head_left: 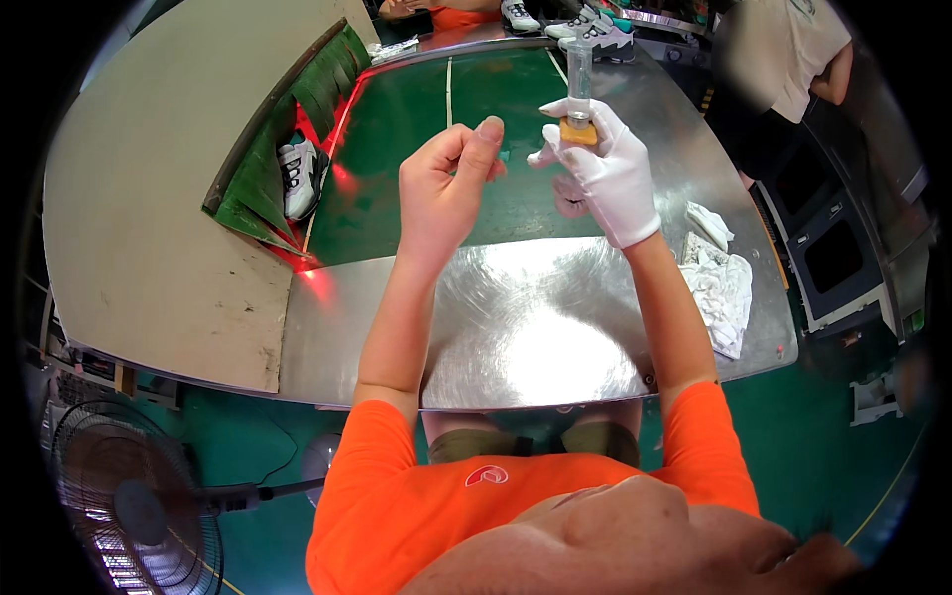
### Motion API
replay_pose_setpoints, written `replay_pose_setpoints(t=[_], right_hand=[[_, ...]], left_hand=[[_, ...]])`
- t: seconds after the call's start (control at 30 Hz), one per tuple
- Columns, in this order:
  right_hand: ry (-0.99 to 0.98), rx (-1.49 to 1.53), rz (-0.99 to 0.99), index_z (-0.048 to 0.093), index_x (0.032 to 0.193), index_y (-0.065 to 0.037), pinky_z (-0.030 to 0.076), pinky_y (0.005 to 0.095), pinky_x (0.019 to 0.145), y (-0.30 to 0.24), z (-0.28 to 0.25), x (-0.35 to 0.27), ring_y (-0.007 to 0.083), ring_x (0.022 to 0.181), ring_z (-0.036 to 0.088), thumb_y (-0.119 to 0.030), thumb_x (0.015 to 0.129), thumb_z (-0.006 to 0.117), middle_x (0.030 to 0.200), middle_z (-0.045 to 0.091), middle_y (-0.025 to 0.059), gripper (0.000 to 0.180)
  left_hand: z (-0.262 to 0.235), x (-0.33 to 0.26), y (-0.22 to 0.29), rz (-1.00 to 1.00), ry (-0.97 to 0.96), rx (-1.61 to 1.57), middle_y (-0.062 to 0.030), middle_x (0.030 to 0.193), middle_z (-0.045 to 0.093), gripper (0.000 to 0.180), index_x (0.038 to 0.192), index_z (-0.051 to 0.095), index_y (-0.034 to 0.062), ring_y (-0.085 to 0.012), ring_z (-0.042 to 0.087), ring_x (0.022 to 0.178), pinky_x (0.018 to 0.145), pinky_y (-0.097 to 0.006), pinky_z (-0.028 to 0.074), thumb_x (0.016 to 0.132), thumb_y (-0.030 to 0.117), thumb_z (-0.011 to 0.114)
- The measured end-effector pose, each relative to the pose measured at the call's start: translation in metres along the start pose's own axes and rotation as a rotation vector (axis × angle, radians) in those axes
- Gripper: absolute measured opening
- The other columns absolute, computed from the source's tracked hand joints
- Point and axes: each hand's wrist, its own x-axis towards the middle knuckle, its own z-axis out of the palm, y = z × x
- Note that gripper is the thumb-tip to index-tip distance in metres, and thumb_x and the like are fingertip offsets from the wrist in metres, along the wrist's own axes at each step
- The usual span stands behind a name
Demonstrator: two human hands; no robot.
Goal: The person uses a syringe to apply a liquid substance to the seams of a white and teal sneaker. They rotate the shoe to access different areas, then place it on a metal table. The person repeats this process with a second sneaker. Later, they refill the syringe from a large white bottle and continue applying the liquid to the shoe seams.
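Syringe-like clear tube [579,74] with an orange-yellow collar [578,132]: it stands upright, held above the steel bench [516,317] in the gloved right hand [607,174], over the far edge of the steel plate where the green conveyor belt [416,149] begins. The white-gloved fingers [565,149] are wrapped about the collar and the lower end of the tube, pinching it firmly; the tube rises clear above them. The bare left hand [446,183] is raised just beside it, to the left, not touching the tube; its fingers [466,144] are curled in, with thumb pressed against forefinger as if nipping something very small, though what, if anything, sits between them cannot be made out. To handle this step well, judged from the pose: keep the tube vertical, steady both forearms close to each other, and bring the left fingertips to the tube in a slow, short motion so that nothing is knocked sideways. A crumpled white cloth [722,283] lies on the bench near the right forearm. A white sports shoe [299,177] rests at the left edge of the belt beside a red light, and more shoes [595,35] stand at the far end. A floor fan [129,506] stands at lower left.
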Motion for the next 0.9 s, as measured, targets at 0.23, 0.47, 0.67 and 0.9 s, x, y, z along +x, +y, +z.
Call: replay_pose_setpoints(t=[0.23,0.47,0.67,0.9], right_hand=[[0.041,-0.016,-0.002,0.056,0.112,-0.005,0.027,0.022,0.037,0.002,-0.004,0.003,0.0048,0.043,0.039,-0.001,0.088,0.054,0.077,0.061,0.0107,0.024],[0.04,-0.035,0.0,0.056,0.112,-0.004,0.027,0.0215,0.037,0.001,-0.004,0.003,0.0044,0.043,0.038,0.0,0.088,0.054,0.077,0.061,0.0103,0.025],[0.009,-0.037,0.044,0.056,0.112,-0.005,0.028,0.0213,0.037,0.005,-0.002,0.001,0.0044,0.044,0.04,0.003,0.086,0.053,0.078,0.062,0.0097,0.028],[-0.001,-0.119,0.048,0.056,0.113,-0.006,0.031,0.0209,0.037,0.014,0.003,0.002,0.0043,0.046,0.044,0.004,0.084,0.052,0.08,0.062,0.0086,0.031]], left_hand=[[0.0,-0.001,0.003,-0.016,-0.035,-0.032,0.0002,0.06,0.053,0.042,0.069,0.059,0.0015,-0.0057,0.052,0.059,0.056,-0.02,0.04,0.095,0.034,0.06],[0.003,-0.001,0.003,0.0,-0.048,-0.042,0.0002,0.06,0.053,0.041,0.068,0.058,0.0013,-0.0058,0.052,0.058,0.055,-0.02,0.04,0.095,0.033,0.06],[-0.005,0.002,0.004,-0.018,0.011,-0.014,0.0005,0.058,0.052,0.041,0.066,0.059,0.0008,-0.0065,0.054,0.058,0.054,-0.02,0.04,0.094,0.031,0.062],[-0.014,0.006,0.003,-0.048,0.081,-0.075,0.0005,0.059,0.053,0.039,0.068,0.062,0.0,-0.0072,0.055,0.059,0.055,-0.02,0.041,0.092,0.031,0.065]])
